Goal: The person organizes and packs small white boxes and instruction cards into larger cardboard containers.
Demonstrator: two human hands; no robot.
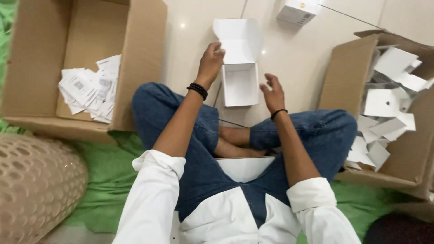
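Open box (241,83) sits ahead, between left hand (210,61) and right hand (272,92). Paper-filled cartons flank it: left carton (135,54), right carton (343,77) (contents possibly inserts).

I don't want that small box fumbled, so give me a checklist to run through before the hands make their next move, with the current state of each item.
1. Small white open cardboard box sits flat on the pale tiled floor: ok.
2. Its hinged lid is fully back, inside clear: ok; the box looks empty.
3. Left hand has a grip on the lid edge: ok, fingers touch it.
4. Right hand steadies the box: not ok, it is open beside it, apart.
5. Large brown carton of white card inserts within right-side reach: ok, probably.
6. Large brown carton of printed leaflets within left-side reach: ok, probably.
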